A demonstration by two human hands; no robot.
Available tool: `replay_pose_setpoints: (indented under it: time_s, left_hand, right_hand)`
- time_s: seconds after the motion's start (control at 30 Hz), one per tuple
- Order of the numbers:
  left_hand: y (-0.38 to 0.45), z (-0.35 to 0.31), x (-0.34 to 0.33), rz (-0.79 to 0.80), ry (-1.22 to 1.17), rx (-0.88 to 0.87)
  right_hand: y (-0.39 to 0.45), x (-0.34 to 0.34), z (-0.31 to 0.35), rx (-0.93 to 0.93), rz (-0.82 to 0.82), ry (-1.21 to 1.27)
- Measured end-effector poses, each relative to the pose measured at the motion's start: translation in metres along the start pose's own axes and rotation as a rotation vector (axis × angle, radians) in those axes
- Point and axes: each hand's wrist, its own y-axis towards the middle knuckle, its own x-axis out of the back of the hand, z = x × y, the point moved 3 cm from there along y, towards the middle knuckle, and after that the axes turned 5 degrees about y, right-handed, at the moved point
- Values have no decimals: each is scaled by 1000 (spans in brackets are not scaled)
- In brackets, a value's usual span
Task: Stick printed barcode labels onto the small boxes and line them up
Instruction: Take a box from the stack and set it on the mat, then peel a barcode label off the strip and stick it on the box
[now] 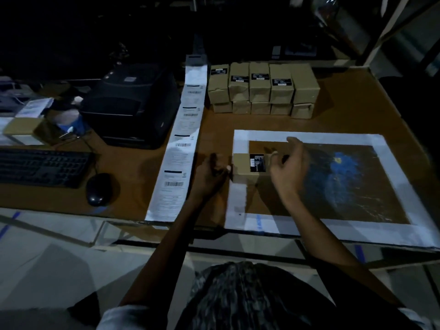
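A small brown box (242, 166) with a dark label on top sits on the left edge of a white-taped rectangle (309, 137) on the table. My left hand (212, 171) lies just left of the box, fingers curled, fingertips at its side. My right hand (289, 164) hovers at the box's right side with loosely bent fingers, holding nothing that I can see. A long strip of printed barcode labels (181, 148) runs down the table left of my hands. Several brown boxes (262, 88), most with dark labels, stand stacked in two tiers at the back.
A black label printer (133, 103) stands behind the strip's left side. A keyboard (42, 166) and mouse (98, 189) lie at the left. More boxes and papers (21, 125) sit at far left. The table's front edge (166, 225) is near my body.
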Motion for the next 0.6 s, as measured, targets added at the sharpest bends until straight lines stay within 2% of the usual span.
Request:
replay_pose_setpoints:
  time_s: [0.1, 0.23, 0.33, 0.47, 0.6]
  left_hand:
    - [5, 13, 33, -53, 14, -60]
    - [11, 37, 73, -76, -53, -20]
    - [10, 57, 94, -56, -48, 10]
    - [11, 81, 105, 37, -126, 91]
    - [15, 91, 107, -6, -160, 167]
  right_hand:
    - [-19, -21, 32, 189, -13, -143]
    - [-41, -62, 59, 211, 77, 19]
    - [-57, -95, 65, 80, 173, 92]
    - [-69, -141, 57, -310, 447, 187]
    - [-72, -171, 54, -408, 559, 186]
